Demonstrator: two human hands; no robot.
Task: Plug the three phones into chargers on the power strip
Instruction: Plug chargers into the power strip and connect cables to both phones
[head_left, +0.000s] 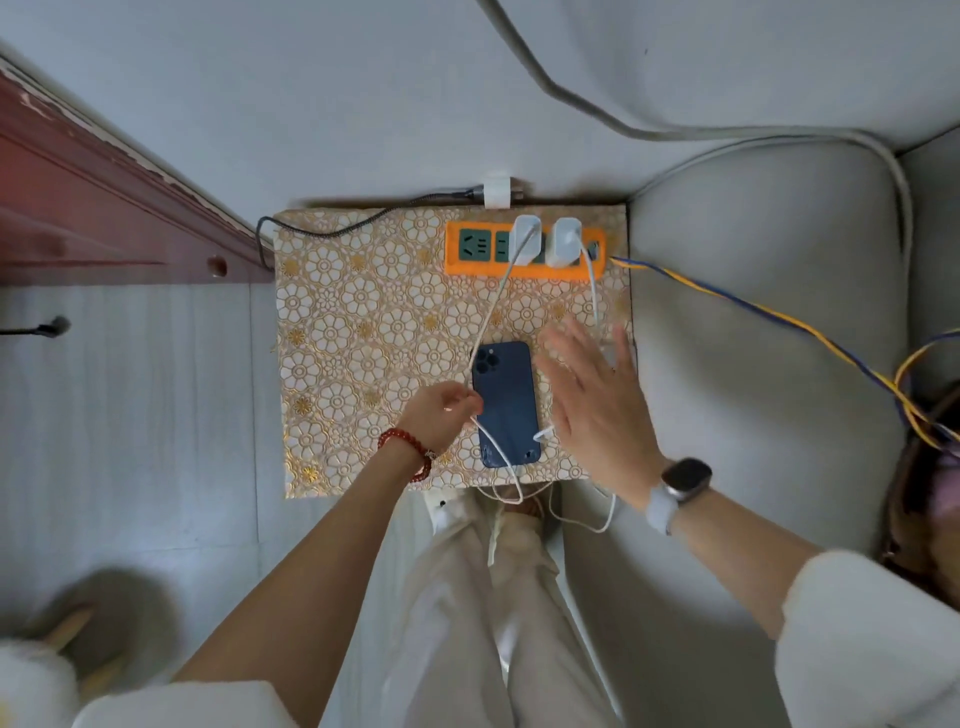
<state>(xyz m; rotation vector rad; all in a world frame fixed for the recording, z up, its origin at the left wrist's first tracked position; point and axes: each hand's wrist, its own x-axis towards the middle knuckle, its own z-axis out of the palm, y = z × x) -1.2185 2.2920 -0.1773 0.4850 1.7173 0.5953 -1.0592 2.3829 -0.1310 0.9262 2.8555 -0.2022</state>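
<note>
Nearest, the left hand (441, 410) pinches a white cable (491, 312) at 9 o'clock of the one visible blue phone (506, 405) on the table (353, 322); whether it is plugged in I cannot tell. The right hand (597, 400), at 3 o'clock, is spread wide and empty. Farther, at 12 o'clock, two white chargers (566, 241) sit in the orange power strip (524, 270), so two phones seem left.

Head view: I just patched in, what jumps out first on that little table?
The orange power strip at the table's far edge, with two white chargers plugged in side by side. Nearer, a dark blue phone lies face down on the floral tablecloth. The left hand pinches a white cable at the phone's left edge; the right hand hovers open to its right.
</note>
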